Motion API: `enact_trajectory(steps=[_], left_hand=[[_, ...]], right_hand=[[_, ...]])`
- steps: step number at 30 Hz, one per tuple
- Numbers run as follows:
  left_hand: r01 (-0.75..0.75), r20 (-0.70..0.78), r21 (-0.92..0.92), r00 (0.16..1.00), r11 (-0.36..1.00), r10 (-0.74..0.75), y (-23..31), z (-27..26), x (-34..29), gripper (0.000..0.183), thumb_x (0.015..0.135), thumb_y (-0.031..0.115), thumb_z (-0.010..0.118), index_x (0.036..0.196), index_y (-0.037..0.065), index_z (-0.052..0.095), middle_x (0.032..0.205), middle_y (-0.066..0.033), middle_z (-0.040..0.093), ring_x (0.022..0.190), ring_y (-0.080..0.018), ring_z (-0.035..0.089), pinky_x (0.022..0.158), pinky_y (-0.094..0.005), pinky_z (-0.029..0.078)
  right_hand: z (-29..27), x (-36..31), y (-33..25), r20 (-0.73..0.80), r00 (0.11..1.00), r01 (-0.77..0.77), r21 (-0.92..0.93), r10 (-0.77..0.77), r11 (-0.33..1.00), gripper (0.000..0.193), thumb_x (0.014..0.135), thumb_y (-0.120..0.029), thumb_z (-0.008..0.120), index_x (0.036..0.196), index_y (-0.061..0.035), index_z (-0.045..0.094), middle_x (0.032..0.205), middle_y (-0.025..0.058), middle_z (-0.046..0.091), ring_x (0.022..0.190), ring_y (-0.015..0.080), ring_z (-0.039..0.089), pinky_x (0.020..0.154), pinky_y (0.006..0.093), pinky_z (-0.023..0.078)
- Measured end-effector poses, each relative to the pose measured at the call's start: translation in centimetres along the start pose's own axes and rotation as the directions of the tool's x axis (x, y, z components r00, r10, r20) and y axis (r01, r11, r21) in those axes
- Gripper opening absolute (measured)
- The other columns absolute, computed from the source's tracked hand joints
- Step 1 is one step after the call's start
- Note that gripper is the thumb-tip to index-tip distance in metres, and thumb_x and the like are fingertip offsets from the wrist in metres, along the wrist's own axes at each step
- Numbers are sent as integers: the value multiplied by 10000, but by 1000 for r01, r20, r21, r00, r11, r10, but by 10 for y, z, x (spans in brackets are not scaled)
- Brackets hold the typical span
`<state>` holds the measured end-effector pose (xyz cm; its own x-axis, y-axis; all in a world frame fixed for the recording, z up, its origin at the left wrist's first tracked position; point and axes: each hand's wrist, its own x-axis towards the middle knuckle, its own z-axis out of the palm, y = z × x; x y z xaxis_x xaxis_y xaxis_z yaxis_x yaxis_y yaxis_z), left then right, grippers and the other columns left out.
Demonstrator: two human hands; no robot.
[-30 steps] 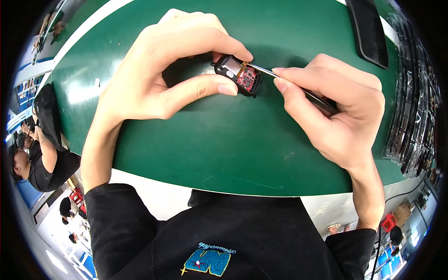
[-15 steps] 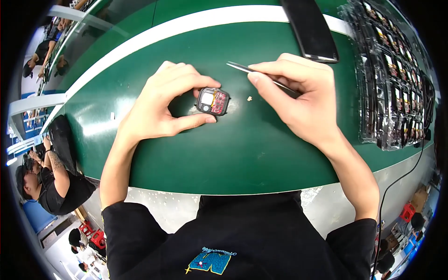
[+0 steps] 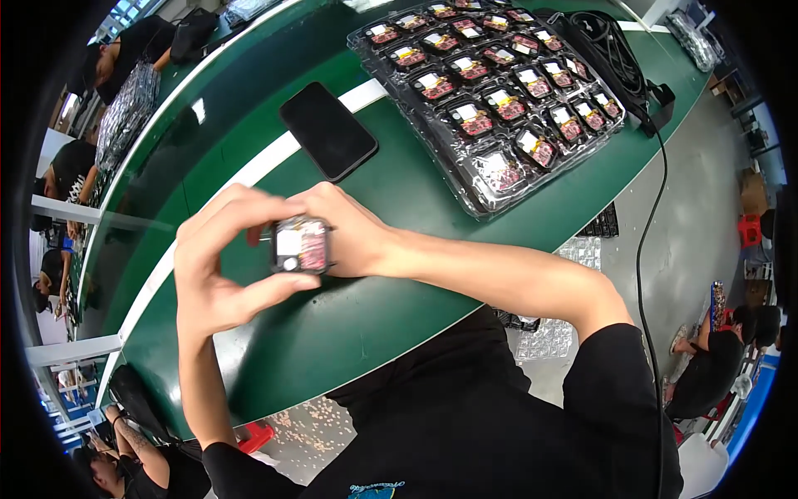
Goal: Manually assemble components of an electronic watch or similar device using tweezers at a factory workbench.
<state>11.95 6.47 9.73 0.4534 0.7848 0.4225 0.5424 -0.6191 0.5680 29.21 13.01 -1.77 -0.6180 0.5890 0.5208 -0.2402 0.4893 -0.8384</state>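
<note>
My left hand pinches a small square watch-like module by its edges between thumb and fingers, above the green table. The module has a black frame, a white block and red circuitry, slightly blurred. Behind it, my right hand is curled, its forearm reaching in from the right. The module hides most of the right fingers. A thin light sliver, apparently the tip of the tweezers, shows just left of the module; the rest of the tool is hidden.
A clear plastic tray holding rows of similar modules lies at the far right. Left of it rests a black phone. Coiled black cables sit beyond the tray, one running down past my right arm. Other people sit around the edges.
My view has turned right, bringing the tray and phone further into the picture. My right hand has swung left, from apart with the tweezers to behind the module. The left hand still holds the module.
</note>
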Motion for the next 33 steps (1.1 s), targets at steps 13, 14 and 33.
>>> enact_trajectory(steps=[13, 14, 33], left_hand=[[-245, 451, 87, 874, 966, 181, 28, 87, 137, 625, 848, 96, 886, 1455, 83, 737, 1312, -143, 659, 1221, -315, 653, 1097, -404, 503], [-227, 440, 110, 884, 968, 157, 31, 88, 133, 612, 867, 66, 865, 1464, 80, 730, 1354, -148, 664, 1238, -310, 656, 1105, -401, 500], [-166, 285, 229, 954, 959, 97, 55, 190, -3, 508, 750, 160, 961, 1205, 45, 767, 1008, -95, 676, 784, -256, 609, 698, -388, 493]], right_hand=[[-12, -192, -118, -457, 864, -247, -24, 209, 969, 130, 982, -16, 815, 1107, 20, 810, 842, 76, 720, 633, 151, 636, 565, 310, 484], [-14, -217, -122, -574, 774, -338, -21, 265, 941, 114, 991, -10, 807, 1101, 22, 808, 844, 59, 722, 642, 110, 621, 564, 288, 464], [-74, -571, 248, -763, -88, -996, 75, 640, -47, 439, 971, -421, 750, 980, 18, 755, 996, 255, 797, 981, 470, 771, 914, 561, 596]])
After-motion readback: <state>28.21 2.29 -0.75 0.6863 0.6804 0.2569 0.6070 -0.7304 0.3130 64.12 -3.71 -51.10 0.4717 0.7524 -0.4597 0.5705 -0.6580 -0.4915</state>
